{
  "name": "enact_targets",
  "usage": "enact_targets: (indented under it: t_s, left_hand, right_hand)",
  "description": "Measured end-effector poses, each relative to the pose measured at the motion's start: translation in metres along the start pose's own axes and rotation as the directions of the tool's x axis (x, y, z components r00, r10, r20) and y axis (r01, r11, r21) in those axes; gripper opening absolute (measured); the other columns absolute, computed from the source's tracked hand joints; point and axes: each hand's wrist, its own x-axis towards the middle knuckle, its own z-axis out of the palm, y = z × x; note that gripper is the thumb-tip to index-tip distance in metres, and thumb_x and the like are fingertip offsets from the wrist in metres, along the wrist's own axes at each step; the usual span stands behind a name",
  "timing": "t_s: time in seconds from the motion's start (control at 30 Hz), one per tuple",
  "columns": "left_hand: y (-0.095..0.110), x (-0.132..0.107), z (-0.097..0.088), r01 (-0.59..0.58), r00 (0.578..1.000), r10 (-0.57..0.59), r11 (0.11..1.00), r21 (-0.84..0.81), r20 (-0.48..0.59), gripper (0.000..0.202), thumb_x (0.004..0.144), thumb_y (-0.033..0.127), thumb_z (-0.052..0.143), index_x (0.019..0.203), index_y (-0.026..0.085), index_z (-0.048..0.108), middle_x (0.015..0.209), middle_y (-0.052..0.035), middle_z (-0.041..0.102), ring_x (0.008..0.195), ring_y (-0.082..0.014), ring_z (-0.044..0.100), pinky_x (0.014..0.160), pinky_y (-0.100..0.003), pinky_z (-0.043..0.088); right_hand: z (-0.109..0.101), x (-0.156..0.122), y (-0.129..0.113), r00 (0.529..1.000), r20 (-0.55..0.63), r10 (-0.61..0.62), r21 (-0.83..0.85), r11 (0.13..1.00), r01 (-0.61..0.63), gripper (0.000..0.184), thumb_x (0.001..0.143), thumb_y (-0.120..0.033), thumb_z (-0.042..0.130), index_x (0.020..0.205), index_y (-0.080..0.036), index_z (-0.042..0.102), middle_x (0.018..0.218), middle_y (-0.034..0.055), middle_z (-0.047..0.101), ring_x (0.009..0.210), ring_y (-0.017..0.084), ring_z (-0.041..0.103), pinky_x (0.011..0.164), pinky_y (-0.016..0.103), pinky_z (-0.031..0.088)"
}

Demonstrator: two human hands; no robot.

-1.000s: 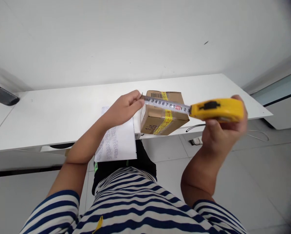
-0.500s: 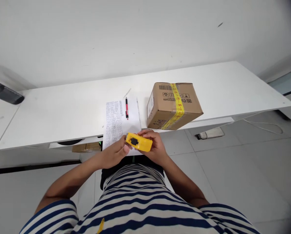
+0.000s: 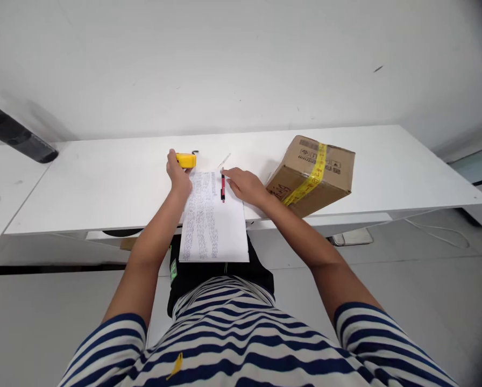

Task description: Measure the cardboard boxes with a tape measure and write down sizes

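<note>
My left hand (image 3: pixel 179 174) is closed around a yellow tape measure (image 3: pixel 187 160) at the tabletop, just beyond the top left corner of the handwritten paper (image 3: pixel 228 236). A short dark strap or hook (image 3: pixel 195 152) shows beside the tape measure. My right hand (image 3: pixel 247 185) reaches over the paper's right edge, index finger stretched out and thumb apart. Its fingertip is at the upper end of a red and black pen (image 3: pixel 223 188) lying on the paper; whether it touches the pen I cannot tell. The paper hangs over the table's front edge.
A cardboard box (image 3: pixel 313 172) with yellow tape stands right of the paper, close behind my right forearm. A thin clear strip (image 3: pixel 224 160) lies past the pen. The white table (image 3: pixel 104 183) backs onto a wall; a dark wrapped roll (image 3: pixel 19 134) is at far left.
The tape measure went from both hands near my body to the table's far left side, in my left hand. My right hand let go of it and moved to the pen. The box appears turned.
</note>
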Motion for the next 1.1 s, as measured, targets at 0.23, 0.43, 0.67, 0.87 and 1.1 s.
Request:
enact_targets:
  t_s: [0.23, 0.43, 0.67, 0.87, 1.1]
  left_hand:
    - [-0.034, 0.043, -0.015, -0.315, 0.948, 0.319, 0.935, 0.162, 0.007, 0.042, 0.085, 0.057, 0.08, 0.092, 0.024, 0.054, 0.087, 0.0025, 0.054, 0.078, -0.0101, 0.058, 0.074, -0.022, 0.05]
    - [-0.031, 0.038, -0.016, -0.342, 0.938, 0.344, 0.912, 0.226, 0.03, 0.04, 0.086, 0.054, 0.08, 0.093, 0.024, 0.055, 0.088, 0.002, 0.054, 0.077, -0.01, 0.055, 0.075, -0.023, 0.049]
    - [-0.029, 0.034, -0.014, -0.293, 0.953, 0.304, 0.913, 0.284, 0.004, 0.031, 0.096, 0.048, 0.071, 0.095, 0.023, 0.051, 0.09, 0.0007, 0.052, 0.078, -0.011, 0.057, 0.076, -0.026, 0.051]
    - [-0.038, 0.03, -0.015, -0.323, 0.946, 0.295, 0.877, 0.357, 0.133, 0.049, 0.085, 0.067, 0.075, 0.099, 0.026, 0.054, 0.094, -0.0003, 0.054, 0.095, -0.0158, 0.064, 0.087, -0.03, 0.054]
    - [-0.042, 0.029, -0.016, -0.382, 0.92, 0.305, 0.836, 0.394, 0.244, 0.056, 0.081, 0.074, 0.073, 0.101, 0.026, 0.054, 0.094, -0.0007, 0.053, 0.109, -0.0196, 0.064, 0.097, -0.034, 0.053]
  right_hand:
    - [0.005, 0.041, 0.02, 0.886, 0.375, -0.273, -0.236, 0.896, 0.376, 0.044, 0.099, -0.007, 0.037, 0.128, -0.02, 0.068, 0.099, 0.0119, 0.075, 0.081, 0.021, 0.058, 0.075, 0.035, 0.034]
    - [0.008, 0.012, -0.011, 0.997, -0.008, 0.08, 0.276, 0.958, -0.074, 0.029, 0.105, -0.043, 0.045, 0.103, -0.021, 0.064, 0.079, 0.0038, 0.068, 0.068, 0.017, 0.055, 0.069, 0.033, 0.039]
    - [0.027, -0.004, -0.039, 0.906, 0.149, 0.397, 0.888, 0.35, -0.299, 0.069, 0.091, -0.088, 0.04, 0.096, -0.024, 0.066, 0.058, -0.0045, 0.057, 0.047, 0.012, 0.044, 0.052, 0.03, 0.035]
    - [0.018, 0.0, -0.04, 0.891, 0.171, 0.42, 0.761, 0.518, -0.39, 0.069, 0.081, -0.088, 0.059, 0.062, -0.022, 0.054, 0.059, -0.0018, 0.056, 0.06, 0.012, 0.05, 0.061, 0.031, 0.038]
    - [0.016, -0.001, -0.044, 0.922, 0.198, 0.332, 0.714, 0.596, -0.368, 0.063, 0.094, -0.075, 0.054, 0.061, -0.023, 0.046, 0.064, -0.0004, 0.058, 0.069, 0.014, 0.057, 0.069, 0.033, 0.042]
